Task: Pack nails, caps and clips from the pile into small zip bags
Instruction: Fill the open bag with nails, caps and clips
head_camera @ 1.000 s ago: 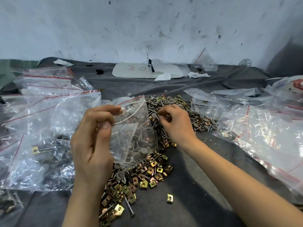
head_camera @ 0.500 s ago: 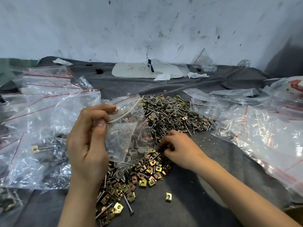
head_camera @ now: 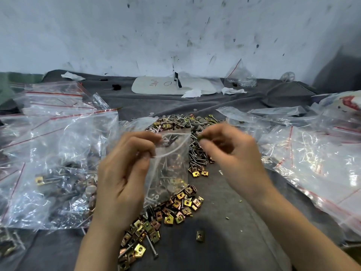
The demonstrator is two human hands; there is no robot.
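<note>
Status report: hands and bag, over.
Left hand holds zip bag open. Right hand pinches small piece, blurred, beside its mouth. Nothing between them.

the right hand (head_camera: 230, 153) is blurry, and the tiny bit (head_camera: 201, 136) it pinches is too small to tell. the left hand (head_camera: 123, 178) hides the 9 o'clock side of the small zip bag (head_camera: 172, 167). big bags (head_camera: 316, 153) at 3 o'clock run off the edge.

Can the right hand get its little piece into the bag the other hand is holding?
Probably yes. The left hand holds the small zip bag with its mouth open. The right hand pinches a small piece just beside that opening, and nothing shows between them.
</note>
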